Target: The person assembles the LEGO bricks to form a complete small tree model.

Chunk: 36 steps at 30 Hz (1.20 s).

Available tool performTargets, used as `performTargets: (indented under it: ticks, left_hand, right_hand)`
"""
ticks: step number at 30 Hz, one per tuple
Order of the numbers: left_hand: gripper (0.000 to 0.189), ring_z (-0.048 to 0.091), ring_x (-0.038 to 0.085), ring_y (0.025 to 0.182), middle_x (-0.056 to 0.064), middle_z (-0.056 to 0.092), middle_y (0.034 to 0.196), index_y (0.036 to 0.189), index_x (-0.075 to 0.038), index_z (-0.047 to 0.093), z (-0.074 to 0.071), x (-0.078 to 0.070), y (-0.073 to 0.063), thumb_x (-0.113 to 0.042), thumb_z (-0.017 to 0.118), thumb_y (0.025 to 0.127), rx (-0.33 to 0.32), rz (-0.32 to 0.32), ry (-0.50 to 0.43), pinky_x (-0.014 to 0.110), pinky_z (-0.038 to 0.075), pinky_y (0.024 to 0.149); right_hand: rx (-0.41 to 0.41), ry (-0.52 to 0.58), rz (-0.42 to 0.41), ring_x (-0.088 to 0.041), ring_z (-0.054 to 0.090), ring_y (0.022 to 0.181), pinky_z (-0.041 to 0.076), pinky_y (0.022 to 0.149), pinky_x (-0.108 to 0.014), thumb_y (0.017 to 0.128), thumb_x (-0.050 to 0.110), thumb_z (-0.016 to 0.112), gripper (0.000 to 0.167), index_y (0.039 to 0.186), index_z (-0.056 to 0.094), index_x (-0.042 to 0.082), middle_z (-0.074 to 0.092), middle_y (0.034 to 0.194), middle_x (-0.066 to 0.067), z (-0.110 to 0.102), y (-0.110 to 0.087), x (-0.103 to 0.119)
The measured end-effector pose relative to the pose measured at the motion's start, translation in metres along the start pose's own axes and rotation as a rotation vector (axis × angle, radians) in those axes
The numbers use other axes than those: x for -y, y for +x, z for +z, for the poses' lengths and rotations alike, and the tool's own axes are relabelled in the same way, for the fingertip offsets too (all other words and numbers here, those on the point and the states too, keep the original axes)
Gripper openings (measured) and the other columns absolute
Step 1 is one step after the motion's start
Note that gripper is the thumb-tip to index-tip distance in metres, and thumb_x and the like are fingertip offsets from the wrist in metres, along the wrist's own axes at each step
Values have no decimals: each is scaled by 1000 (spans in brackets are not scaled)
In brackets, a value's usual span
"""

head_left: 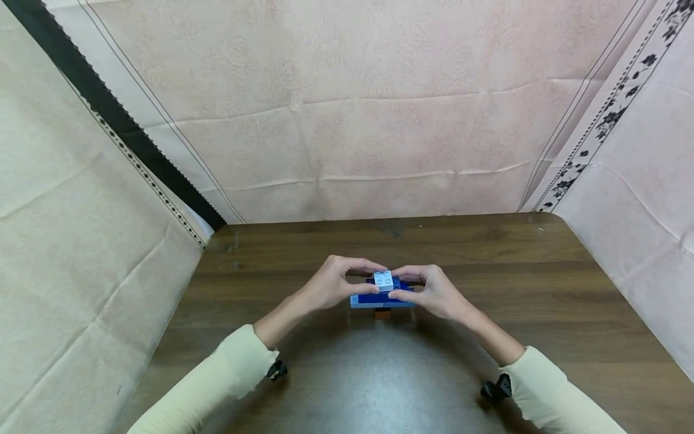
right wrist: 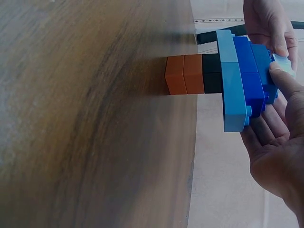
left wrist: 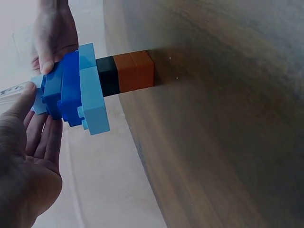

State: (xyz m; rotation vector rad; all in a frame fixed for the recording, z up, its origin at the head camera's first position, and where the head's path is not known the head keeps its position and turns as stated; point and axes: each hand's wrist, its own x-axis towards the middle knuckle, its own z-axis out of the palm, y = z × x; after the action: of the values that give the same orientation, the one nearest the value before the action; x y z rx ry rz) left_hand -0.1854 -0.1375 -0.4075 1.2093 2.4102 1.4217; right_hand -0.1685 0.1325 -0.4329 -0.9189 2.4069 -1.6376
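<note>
A tower of toy building bricks stands upright on the table. Orange bricks (left wrist: 135,71) form its base, with a black layer (left wrist: 108,76) above. Wider light blue bricks (right wrist: 233,95) come next to that, topped by dark blue bricks (right wrist: 253,90) and a slightly narrower blue layer (left wrist: 53,90). At the summit sits a small light blue brick (head_left: 383,281). My left hand (head_left: 336,283) pinches this top brick, thumb on the near side and fingers behind. From the other side, my right hand (head_left: 439,292) grips the tower's top, its thumb at the upper blue layer; its fingertips are partly hidden.
The brown wooden table (head_left: 260,253) extends around the tower. Pale patterned cloth (head_left: 379,120) hangs behind it and at both sides. Dark wrist devices (head_left: 496,389) show at the sleeves.
</note>
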Motion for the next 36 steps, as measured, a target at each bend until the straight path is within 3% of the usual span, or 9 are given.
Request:
performTargets:
  ticks: [8,18,26,31,36]
  left_hand:
    - [37,73,14,114,3,76,126,133,-12,74,6,2,-5,-14,81,97,-38,9,-25,40,59,99]
    - [37,73,8,110,0,77,124,133,-13,74,12,6,-8,-14,82,96,-73,48,24,33,60,96]
    - [37,73,9,110,0,77,124,132,-12,74,15,7,-8,-14,82,96,-83,43,-1,32,59,96]
    - [37,73,10,111,1,76,125,132,-12,74,17,7,-8,-14,81,97,-96,33,-15,31,59,97]
    - [38,72,10,115,0,76,126,132,-13,73,20,9,-9,-14,83,95,-117,24,-13,31,58,98]
  right_hand:
    - [-5,-24,-23,-17,75,104,62,88,-38,94,11,83,31,125,76,9,78,116,-2,1,-1,-2]
    - [-12,-43,-27,-18,74,101,63,87,-42,93,13,85,32,123,77,10,78,117,-1,0,-1,-1]
    - [-51,-59,-13,-21,73,114,61,93,-46,91,12,86,34,124,74,9,77,121,-3,3,-3,-2]
    - [-99,-90,-70,-20,73,115,59,96,-41,90,11,86,39,127,71,11,76,123,-3,8,-6,0]
    - [-135,-109,-153,-22,73,115,59,96,-43,93,8,83,41,133,71,10,75,128,-5,13,-8,2]
